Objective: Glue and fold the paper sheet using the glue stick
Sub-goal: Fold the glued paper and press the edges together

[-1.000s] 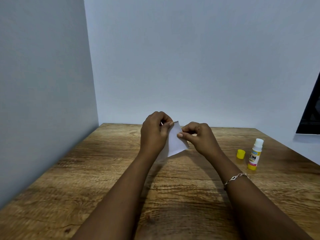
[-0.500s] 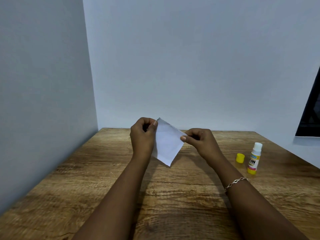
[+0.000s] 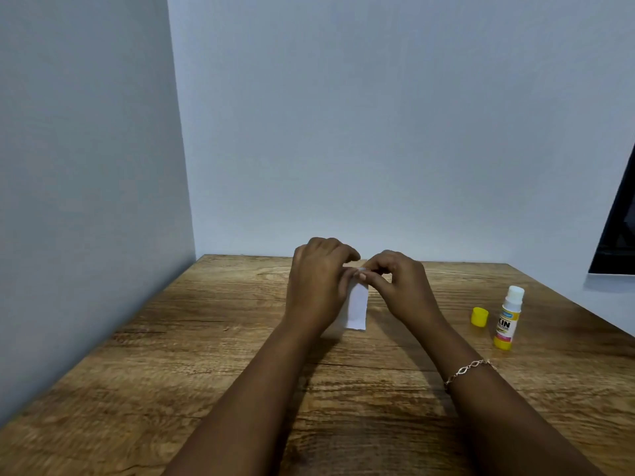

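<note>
One yellow cap (image 3: 479,316) just beside upright glue stick (image 3: 508,317).

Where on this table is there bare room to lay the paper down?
Bare table left of the left hand up to the side wall, and along the near edge beside the forearms. Crowded right of the right hand: cap and glue stick.

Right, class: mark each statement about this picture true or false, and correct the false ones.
1. The left hand and right hand both hold the paper. True.
2. The glue stick lies on its side. False: it stands upright.
3. The cap is on the glue stick. False: it sits on the table beside it.
4. A bracelet is on the right wrist. True.
</note>
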